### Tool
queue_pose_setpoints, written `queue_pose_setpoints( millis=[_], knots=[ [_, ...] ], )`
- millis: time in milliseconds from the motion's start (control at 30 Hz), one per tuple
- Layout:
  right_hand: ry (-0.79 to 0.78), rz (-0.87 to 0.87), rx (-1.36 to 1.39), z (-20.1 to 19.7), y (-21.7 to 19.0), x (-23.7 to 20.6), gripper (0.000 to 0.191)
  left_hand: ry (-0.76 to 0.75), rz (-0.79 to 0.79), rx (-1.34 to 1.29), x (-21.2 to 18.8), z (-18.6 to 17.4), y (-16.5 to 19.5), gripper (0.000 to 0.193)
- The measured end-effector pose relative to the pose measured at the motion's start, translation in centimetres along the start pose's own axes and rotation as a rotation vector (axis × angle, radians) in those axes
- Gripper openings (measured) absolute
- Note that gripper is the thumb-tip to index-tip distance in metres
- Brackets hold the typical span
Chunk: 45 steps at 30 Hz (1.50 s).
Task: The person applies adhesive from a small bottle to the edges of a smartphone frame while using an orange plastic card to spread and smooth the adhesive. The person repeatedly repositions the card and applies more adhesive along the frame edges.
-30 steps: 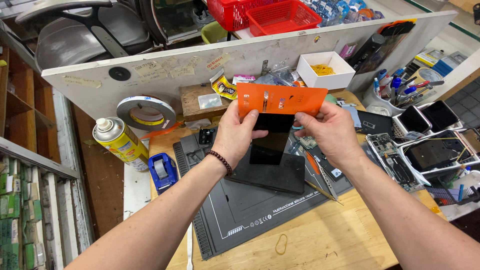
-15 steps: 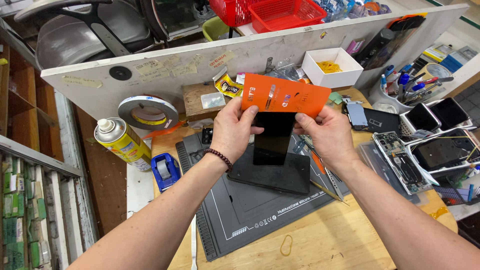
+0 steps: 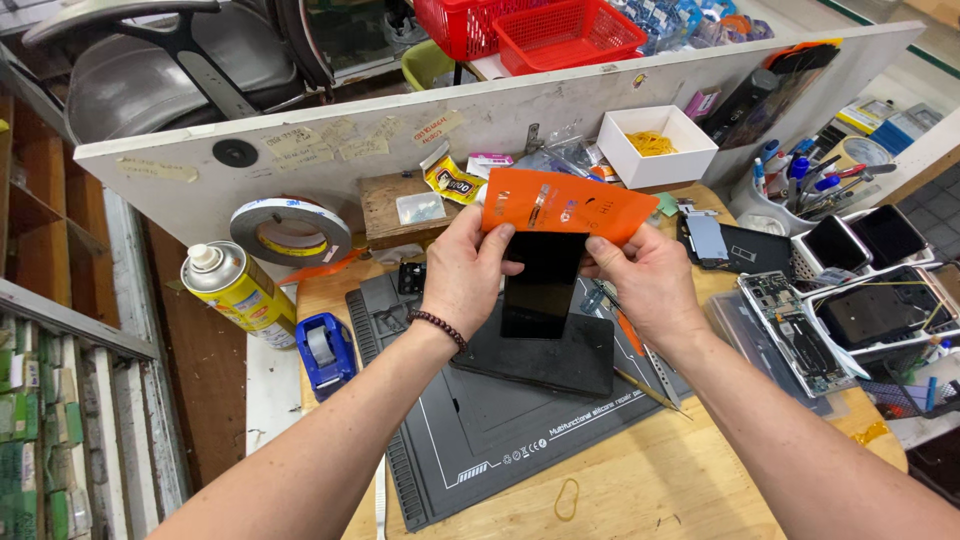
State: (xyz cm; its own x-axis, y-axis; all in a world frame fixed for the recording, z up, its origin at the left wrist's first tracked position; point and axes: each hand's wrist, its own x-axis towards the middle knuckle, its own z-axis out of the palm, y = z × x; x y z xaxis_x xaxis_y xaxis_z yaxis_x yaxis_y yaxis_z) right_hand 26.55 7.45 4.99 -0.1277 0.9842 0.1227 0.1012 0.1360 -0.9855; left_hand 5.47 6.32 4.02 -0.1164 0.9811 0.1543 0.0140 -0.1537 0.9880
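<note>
Both of my hands hold a black phone screen (image 3: 542, 282) upright above the bench, with an orange film sheet (image 3: 566, 204) peeled up from its top edge. My left hand (image 3: 462, 272), with a bead bracelet on the wrist, grips the screen's left side and the orange sheet's corner. My right hand (image 3: 650, 280) pinches the screen's right side. Beneath them a dark flat slab (image 3: 545, 360) lies on a black silicone work mat (image 3: 480, 450).
A yellow spray can (image 3: 238, 290), a blue tape dispenser (image 3: 323, 352) and a tape roll (image 3: 289, 230) sit at the left. At the right lie opened phones (image 3: 785, 320), a rack of screens (image 3: 860, 240), a pen cup (image 3: 800, 185) and a white box (image 3: 655, 148). Tweezers (image 3: 640, 365) lie by the slab.
My hands and the screen have shifted slightly down and to the right in view. The orange sheet stays lifted above the screen; the grip is the same.
</note>
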Motion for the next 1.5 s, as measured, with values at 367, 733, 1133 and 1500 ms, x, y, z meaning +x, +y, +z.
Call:
queue_pose_setpoints(
  millis=[367,733,1133,1500],
  knots=[
    [0.053,-0.050,-0.022,0.7,0.6,-0.6,0.018,-0.001,-0.015,-0.001,-0.5,-0.3,0.1,0.018],
    [-0.029,0.002,-0.114,-0.1,-0.8,0.5,0.019,-0.029,-0.024,-0.178,-0.4,-0.7,-1.2,0.021],
    [-0.047,0.031,-0.022,-0.4,0.2,0.1,0.019,-0.080,-0.013,-0.070,0.2,-1.3,-0.6,0.022],
    [0.025,0.022,-0.022,0.4,-0.2,-0.5,0.019,-0.120,-0.045,-0.108,0.1,-1.3,-0.3,0.027]
  ],
)
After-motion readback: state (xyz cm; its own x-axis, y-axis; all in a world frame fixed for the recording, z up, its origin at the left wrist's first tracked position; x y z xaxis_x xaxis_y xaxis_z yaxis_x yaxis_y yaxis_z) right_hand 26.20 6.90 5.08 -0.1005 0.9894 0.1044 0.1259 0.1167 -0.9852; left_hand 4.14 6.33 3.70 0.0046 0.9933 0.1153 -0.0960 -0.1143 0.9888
